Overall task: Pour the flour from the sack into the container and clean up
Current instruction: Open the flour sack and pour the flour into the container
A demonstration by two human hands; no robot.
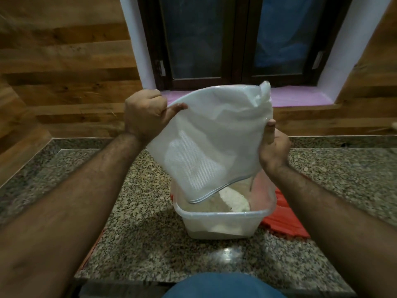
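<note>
Head view: nearest, a clear plastic container (223, 218) sits on the granite counter (137, 244), part-filled with flour (234, 200). Above it hangs the upturned white sack (212, 145), mouth dipped inside the rim, evidently to keep flour from spilling. The left hand (144, 114) pinches its raised corner; the right hand (274, 147) grips its side edge. Beyond, a dark window (236, 39).
</note>
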